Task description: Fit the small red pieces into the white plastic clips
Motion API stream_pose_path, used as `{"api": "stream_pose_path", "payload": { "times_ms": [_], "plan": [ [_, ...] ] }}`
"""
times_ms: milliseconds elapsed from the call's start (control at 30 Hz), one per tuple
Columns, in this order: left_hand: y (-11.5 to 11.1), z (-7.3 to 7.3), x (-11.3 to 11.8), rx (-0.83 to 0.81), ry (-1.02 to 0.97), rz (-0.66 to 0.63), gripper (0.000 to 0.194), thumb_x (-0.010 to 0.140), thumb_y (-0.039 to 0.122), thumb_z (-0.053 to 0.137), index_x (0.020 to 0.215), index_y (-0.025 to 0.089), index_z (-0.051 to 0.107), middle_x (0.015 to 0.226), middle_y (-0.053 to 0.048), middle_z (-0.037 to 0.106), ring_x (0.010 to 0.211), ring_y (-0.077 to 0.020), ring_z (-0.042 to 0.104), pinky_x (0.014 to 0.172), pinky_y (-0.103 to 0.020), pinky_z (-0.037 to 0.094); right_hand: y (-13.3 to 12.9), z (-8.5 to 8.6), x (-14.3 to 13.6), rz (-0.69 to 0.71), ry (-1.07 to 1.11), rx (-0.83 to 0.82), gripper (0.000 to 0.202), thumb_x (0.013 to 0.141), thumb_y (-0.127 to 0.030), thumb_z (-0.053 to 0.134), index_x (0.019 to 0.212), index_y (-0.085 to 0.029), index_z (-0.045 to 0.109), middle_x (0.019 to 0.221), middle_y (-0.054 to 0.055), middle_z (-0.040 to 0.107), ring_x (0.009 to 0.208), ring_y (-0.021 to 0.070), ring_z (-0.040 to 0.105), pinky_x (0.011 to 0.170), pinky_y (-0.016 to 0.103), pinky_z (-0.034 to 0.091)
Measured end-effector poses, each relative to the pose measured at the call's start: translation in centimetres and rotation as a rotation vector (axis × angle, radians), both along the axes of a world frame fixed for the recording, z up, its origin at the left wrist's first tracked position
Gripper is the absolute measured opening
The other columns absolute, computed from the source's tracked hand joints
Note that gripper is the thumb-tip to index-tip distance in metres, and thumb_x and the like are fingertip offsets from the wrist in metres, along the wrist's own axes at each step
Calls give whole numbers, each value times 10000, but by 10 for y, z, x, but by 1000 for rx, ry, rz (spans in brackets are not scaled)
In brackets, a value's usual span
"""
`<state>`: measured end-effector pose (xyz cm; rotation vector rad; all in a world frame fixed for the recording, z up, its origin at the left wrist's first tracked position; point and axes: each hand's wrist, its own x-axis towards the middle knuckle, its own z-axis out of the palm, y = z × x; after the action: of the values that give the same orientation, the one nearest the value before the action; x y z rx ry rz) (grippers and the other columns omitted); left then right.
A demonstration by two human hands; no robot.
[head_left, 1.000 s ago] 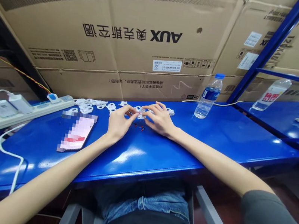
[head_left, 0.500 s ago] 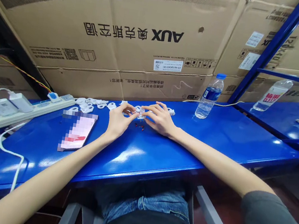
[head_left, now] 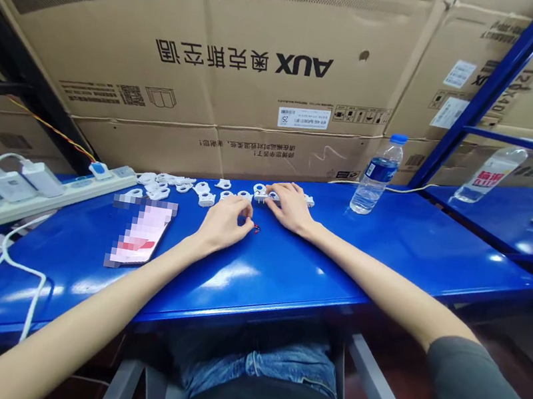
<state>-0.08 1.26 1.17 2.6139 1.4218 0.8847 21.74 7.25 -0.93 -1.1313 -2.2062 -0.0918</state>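
My left hand (head_left: 226, 225) rests low over the blue table, thumb and index finger curled together at a small red-and-black part (head_left: 256, 229). Whatever lies between those fingertips is too small to make out. My right hand (head_left: 291, 207) reaches over the white plastic parts, fingers bent down around a white plastic part (head_left: 259, 192) with a ring and thin prongs. Its palm and fingers hide some of that row. More white ringed pieces (head_left: 206, 198) lie just beyond my left hand.
A phone (head_left: 143, 234) lies left of my left arm. Beyond it are a power strip (head_left: 65, 191) with chargers and white cables. A water bottle (head_left: 376, 176) stands at right; another bottle (head_left: 490, 174) is farther right. A cardboard wall (head_left: 255, 15) closes the back.
My hands were together around a small white part; now they are apart. The right has gone to the white row with a part, the left down to the red-and-black part.
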Motion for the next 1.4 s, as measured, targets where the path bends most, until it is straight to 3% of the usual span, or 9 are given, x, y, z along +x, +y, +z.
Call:
{"api": "stream_pose_path", "payload": {
  "times_ms": [267,467,833,1033,1267,1400],
  "plan": [
    [1,2,-4,-62,130,-26,64,813,229,590,874,225,612,977,-81,695,984,-289,642,884,-420,518,7,-9,-4,12,-52,-28,178,1052,-307,522,1153,-212,633,1274,122,730,1261,302,621,1211,619,325],
    [-2,6,-3,-119,107,26,118,841,239,558,958,229,567,1069,-93,671,990,-276,645,861,-410,518,11,-10,-4,16,-54,-58,184,1056,-302,507,1142,-197,631,1258,132,728,1261,306,616,1211,644,318],
    [0,5,-7,-133,211,78,36,840,208,524,847,238,543,925,-71,679,891,-267,644,748,-361,473,11,-10,-3,-20,-59,-94,180,1034,-289,530,1136,-194,644,1302,157,710,1333,324,572,1190,652,352],
    [-2,7,-8,-133,210,61,43,839,198,532,829,237,549,926,-68,692,862,-263,652,723,-352,463,6,-7,-4,-10,-59,-58,257,1008,-185,490,1219,-183,636,1337,148,691,1313,312,586,1196,616,362],
    [0,6,-10,-147,162,55,77,803,170,557,828,238,584,847,-51,697,781,-248,650,704,-338,461,6,-4,-25,72,-145,41,310,1034,-318,538,1298,-194,643,1406,145,661,1379,332,519,1235,638,299],
    [-1,7,-11,-159,151,68,85,801,156,555,821,238,561,824,-45,704,751,-247,652,667,-333,436,11,-1,-39,86,-221,36,297,1007,-346,597,1242,-185,679,1444,152,631,1388,358,495,1230,666,289]
  ]
}}
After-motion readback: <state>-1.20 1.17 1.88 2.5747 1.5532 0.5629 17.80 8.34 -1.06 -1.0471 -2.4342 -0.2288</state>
